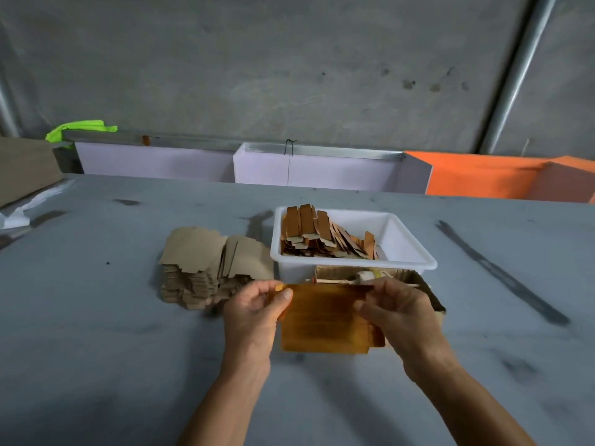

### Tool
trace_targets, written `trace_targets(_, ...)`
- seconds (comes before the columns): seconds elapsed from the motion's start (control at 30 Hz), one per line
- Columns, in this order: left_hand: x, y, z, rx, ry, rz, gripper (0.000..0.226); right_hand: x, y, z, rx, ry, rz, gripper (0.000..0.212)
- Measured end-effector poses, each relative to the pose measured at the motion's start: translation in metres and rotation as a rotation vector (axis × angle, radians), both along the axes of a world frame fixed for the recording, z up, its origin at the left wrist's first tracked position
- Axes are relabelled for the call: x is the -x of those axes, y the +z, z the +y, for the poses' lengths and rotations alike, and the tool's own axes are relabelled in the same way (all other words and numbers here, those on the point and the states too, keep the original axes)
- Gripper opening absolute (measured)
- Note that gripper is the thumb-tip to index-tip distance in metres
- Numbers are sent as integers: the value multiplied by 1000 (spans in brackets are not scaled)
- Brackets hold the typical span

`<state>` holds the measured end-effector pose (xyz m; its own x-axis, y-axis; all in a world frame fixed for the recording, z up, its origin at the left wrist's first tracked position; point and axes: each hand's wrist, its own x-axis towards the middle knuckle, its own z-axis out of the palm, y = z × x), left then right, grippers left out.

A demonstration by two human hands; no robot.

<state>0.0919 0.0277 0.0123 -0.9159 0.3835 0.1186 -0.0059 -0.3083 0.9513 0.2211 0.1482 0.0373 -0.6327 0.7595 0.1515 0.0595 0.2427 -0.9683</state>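
Observation:
Both my hands hold a flat orange-brown cardboard blank (322, 320) above the grey table (96, 317). My left hand (254, 310) pinches its upper left corner between thumb and fingers. My right hand (396, 307) pinches its upper right edge, and the blank is motion-blurred. Behind it stands a white plastic tub (402, 239) holding several folded orange-brown pieces (318, 233). A stack of flat brown cardboard blanks (206, 262) lies left of the tub.
A small open cardboard box (431, 294) with small items sits between tub and my right hand. White and orange panels (322, 169) line the table's far edge. Brown board and plastic wrap (19, 207) lie at far left.

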Motion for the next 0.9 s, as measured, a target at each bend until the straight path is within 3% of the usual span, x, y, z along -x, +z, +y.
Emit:
trace_targets(0.17,-17,-15,2,94,-134,151,19,-33,-18,12,-169,19,-10,16)
trace_targets(0.3,-22,-26,-4,264,-167,508,32,-56,-33,17,-509,-18,-73,26)
trace_targets(0.4,-26,-37,-10,391,-186,842,25,-71,-50,18,-776,32,-134,23)
trace_targets(0.6,-40,-48,-15,599,-390,1185,12,-91,-69,15,-1065,208,-333,8)
trace_targets(0.7,-45,-50,-15,623,-422,1219,3,-93,-71,15,-1067,236,-358,4)
trace_targets(0.9,-51,-56,-15,682,-462,1056,7,-95,-80,16,-886,224,-305,5)
